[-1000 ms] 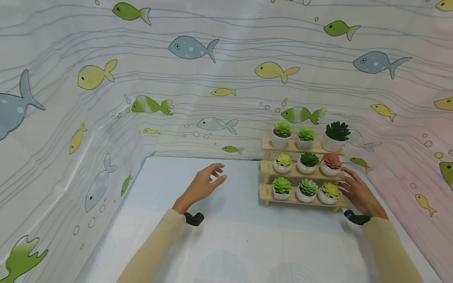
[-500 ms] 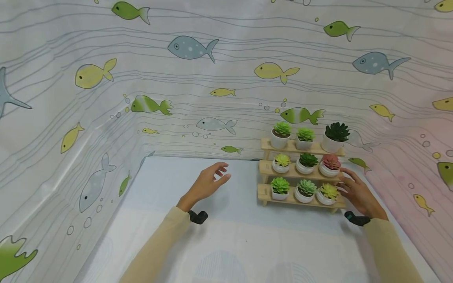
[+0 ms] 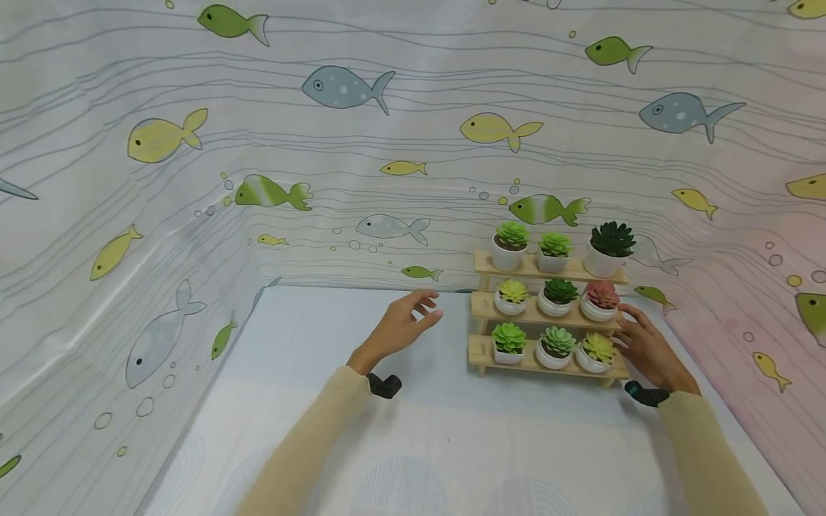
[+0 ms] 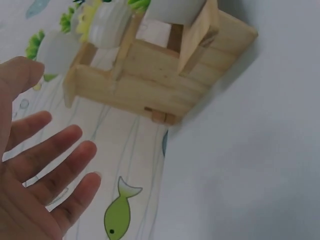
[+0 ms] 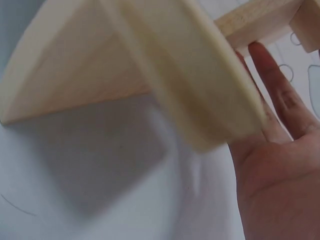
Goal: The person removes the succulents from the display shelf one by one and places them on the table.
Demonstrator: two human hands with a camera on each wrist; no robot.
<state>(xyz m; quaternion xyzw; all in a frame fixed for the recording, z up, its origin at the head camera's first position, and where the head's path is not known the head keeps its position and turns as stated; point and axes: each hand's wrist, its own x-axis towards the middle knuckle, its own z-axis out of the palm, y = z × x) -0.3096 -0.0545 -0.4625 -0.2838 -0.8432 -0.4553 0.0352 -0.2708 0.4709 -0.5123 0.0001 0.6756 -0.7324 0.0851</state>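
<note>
A three-tier wooden stand [image 3: 480,349] bears small white pots of succulents, three on each tier. A red succulent [image 3: 601,295] is at the middle tier's right end, with a yellow one [image 3: 596,349] below it. At the stand's right side is my right hand [image 3: 647,351]; in the right wrist view its extended fingers [image 5: 282,97] reach along the wood, one fingertip appearing to touch a shelf. My left hand [image 3: 401,324], holding nothing, hovers left of the stand with fingers spread and slightly bent. The left wrist view shows a gap between its fingers [image 4: 65,167] and the stand's end.
The white table [image 3: 413,423] meets a fish-printed wall covering [image 3: 323,172] just behind the stand. The covering also rises along the left and right sides. Dark bands with small devices [image 3: 385,386] sit on both wrists.
My left hand has moved right, closer to the stand's left end. The right hand stays at the stand's right side, and the pots keep their places. The head view shifts slightly.
</note>
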